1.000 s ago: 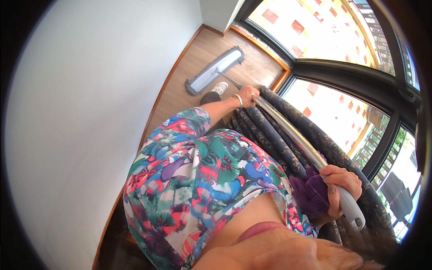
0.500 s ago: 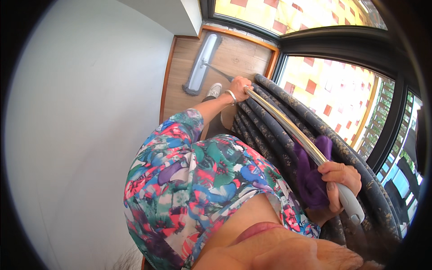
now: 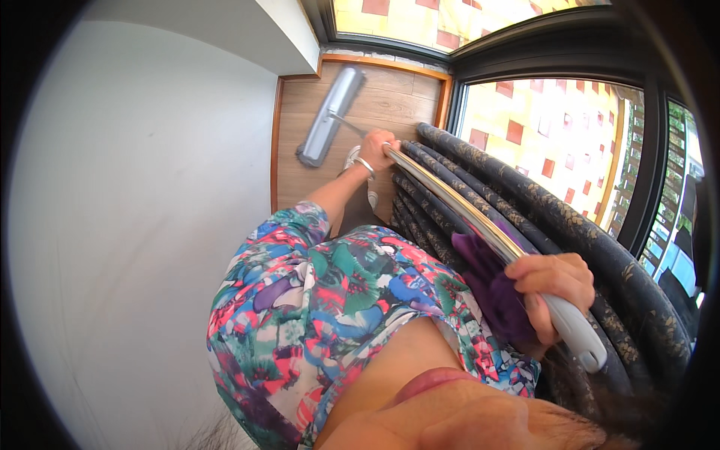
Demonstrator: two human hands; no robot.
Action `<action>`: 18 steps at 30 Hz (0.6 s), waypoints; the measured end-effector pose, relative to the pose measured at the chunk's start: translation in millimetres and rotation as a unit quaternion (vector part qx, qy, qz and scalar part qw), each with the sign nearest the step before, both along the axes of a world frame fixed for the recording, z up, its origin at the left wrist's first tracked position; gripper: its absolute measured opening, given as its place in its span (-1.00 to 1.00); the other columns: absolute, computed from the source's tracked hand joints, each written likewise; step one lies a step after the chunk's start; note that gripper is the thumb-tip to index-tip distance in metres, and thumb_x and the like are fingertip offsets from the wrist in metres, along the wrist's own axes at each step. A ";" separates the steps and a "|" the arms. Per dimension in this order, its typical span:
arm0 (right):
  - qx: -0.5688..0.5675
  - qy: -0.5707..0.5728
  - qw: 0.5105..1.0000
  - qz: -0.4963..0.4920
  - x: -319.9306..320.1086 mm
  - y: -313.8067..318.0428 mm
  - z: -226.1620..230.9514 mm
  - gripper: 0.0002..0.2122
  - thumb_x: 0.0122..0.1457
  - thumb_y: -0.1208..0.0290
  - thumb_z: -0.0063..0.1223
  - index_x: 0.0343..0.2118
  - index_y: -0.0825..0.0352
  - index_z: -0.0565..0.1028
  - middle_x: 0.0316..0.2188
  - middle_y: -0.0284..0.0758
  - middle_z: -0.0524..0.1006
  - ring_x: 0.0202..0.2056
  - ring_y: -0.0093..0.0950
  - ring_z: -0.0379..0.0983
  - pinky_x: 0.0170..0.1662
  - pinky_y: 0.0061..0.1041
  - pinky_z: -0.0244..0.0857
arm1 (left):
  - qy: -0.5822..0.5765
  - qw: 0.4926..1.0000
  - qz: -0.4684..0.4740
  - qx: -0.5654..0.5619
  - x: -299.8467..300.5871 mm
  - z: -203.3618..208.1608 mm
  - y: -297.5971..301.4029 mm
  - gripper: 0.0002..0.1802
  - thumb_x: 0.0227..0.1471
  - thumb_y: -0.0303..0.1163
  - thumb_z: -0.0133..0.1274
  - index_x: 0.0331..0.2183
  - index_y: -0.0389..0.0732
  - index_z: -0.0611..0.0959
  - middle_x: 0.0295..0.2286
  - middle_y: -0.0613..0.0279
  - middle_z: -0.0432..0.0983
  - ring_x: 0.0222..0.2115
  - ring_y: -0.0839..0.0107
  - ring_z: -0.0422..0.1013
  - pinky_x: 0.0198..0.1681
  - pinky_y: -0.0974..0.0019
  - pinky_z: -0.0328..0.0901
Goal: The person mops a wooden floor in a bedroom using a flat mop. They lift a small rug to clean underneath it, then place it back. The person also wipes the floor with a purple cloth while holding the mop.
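A flat mop (image 3: 331, 116) rests on the wooden floor, its long grey head lying at a slant and its silver pole running back toward me on the right. My left hand (image 3: 379, 149), with a bracelet at the wrist, is closed round the lower part of the pole. Higher up, my right hand (image 3: 553, 291) wraps the pole just where the grey end grip (image 3: 581, 337) begins. A purple cloth (image 3: 491, 289) hangs beside the pole next to my right hand; whether that hand also holds it I cannot tell.
Dark patterned curtains (image 3: 600, 244) hang in folds close along my right, beside black-framed windows (image 3: 547, 139). A pale wall (image 3: 142, 225) stands on my left. Wooden skirting (image 3: 276, 150) edges the narrow floor (image 3: 397, 94). My shoe (image 3: 353, 156) is near the mop head.
The view has shifted slightly. My right hand and the pole's grip have moved a little left, and the purple cloth has swung left. Both hands keep their hold on the mop.
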State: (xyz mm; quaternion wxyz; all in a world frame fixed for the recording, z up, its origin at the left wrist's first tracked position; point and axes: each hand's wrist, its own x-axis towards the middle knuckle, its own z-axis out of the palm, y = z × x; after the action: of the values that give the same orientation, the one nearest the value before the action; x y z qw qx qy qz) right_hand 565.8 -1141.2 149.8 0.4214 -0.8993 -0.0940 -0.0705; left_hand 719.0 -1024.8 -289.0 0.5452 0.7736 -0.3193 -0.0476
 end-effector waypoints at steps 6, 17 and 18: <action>0.022 0.019 0.995 -0.091 -14.1 -6.1 -10.0 -0.84 -0.30 0.44 -0.01 -0.62 0.42 0.48 -0.58 -0.09 0.56 -0.63 -0.39 0.49 -0.50 -0.58 0.34 | -0.016 0.998 -0.054 0.035 10.3 -17.9 -16.8 -0.72 -0.10 -0.33 0.11 -0.70 -0.17 0.44 -0.64 0.07 0.42 -0.49 0.00 0.37 -0.32 0.06 0.27; 0.070 -0.100 0.936 -0.329 -38.3 36.5 -10.3 -0.79 -0.04 0.39 -0.11 -0.53 0.49 0.38 -0.47 -0.02 0.47 -0.41 -0.34 0.39 -0.20 -0.48 0.26 | -0.027 0.969 -0.208 0.128 77.3 41.5 -80.8 -0.83 -0.33 -0.37 0.13 -0.52 -0.16 0.67 -0.51 -0.06 0.56 -0.37 -0.04 0.50 -0.24 0.05 0.39; 0.082 -0.087 0.932 -0.342 -43.2 36.5 -10.2 -0.80 -0.01 0.40 -0.13 -0.50 0.50 0.36 -0.44 -0.02 0.44 -0.35 -0.32 0.38 -0.15 -0.43 0.24 | -0.014 0.962 -0.230 0.147 84.3 46.6 -81.9 -0.82 -0.32 -0.38 0.13 -0.50 -0.15 0.68 -0.51 -0.06 0.56 -0.37 -0.04 0.51 -0.25 0.06 0.40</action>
State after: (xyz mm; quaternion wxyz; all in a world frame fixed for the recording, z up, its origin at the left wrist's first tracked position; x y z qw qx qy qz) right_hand 522.6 -1104.7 139.6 0.4342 -0.8294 0.1893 -0.2961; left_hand 803.3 -1106.7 -242.4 0.3958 0.7516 -0.4853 -0.2071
